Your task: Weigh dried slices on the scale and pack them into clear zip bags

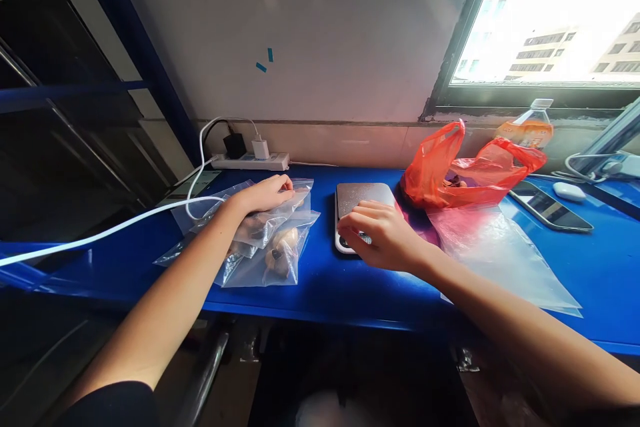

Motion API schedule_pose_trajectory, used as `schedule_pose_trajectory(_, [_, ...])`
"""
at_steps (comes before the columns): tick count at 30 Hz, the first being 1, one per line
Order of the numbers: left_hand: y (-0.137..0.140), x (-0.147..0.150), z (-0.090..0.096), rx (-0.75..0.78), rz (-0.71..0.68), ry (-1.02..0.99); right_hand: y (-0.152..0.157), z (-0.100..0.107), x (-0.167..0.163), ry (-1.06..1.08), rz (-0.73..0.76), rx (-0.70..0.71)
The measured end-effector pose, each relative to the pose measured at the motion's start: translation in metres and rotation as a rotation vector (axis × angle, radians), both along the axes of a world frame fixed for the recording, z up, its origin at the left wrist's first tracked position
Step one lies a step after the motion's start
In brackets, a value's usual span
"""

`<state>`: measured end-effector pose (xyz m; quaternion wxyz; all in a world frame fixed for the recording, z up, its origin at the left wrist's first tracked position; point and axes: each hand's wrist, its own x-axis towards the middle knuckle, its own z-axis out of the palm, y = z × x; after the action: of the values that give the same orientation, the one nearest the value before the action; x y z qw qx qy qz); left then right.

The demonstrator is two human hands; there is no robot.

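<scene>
My left hand (pixel 265 193) lies on a pile of clear plastic bags, its fingers curled at the upper edge of the top bag (pixel 277 221). Roundish brown and pale pieces show through the plastic, as in the front bag (pixel 281 253); I cannot make out what they are. Over the front part of a kitchen scale (pixel 357 195) hovers my right hand (pixel 383 233), fingers loosely bent and nothing visible in them. It covers part of the scale's display, and whether a fingertip touches the scale is hard to see. The scale's silver plate carries nothing visible.
Right of the scale stands an open red carrier bag (pixel 433 177) with brown pieces inside. Flat clear bags (pixel 515 260) lie before it. Beyond are a phone (pixel 553 207), a white mouse (pixel 569 191) and a bottle (pixel 533 127). A power strip (pixel 250 161) and white cable (pixel 125 222) are at left.
</scene>
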<state>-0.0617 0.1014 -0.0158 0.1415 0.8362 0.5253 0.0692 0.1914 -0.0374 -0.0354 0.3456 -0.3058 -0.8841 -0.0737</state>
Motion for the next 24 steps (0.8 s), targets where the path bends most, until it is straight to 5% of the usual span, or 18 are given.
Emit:
schedule_pose_trajectory(5, [0.009,-0.003,0.003,0.092,-0.114,0.02,0.0,0.0,-0.001,0.028,0.009,-0.02])
schedule_pose_trajectory(9, [0.0,0.009,0.024,0.226,-0.266,0.054,-0.001,0.008,-0.004,0.165,0.008,-0.086])
schedule_pose_trajectory(15, [-0.061,0.069,0.055,0.584,-0.65,-0.164,0.003,0.025,-0.001,0.863,-0.048,-0.669])
schedule_pose_trajectory(19, [-0.086,0.093,0.046,0.737,-0.672,-0.256,0.0,0.028,0.01,0.946,0.114,-0.983])
schedule_pose_trajectory(24, [-0.093,0.089,0.026,0.779,-0.682,-0.275,-0.003,0.026,0.017,0.785,0.194,-0.961])
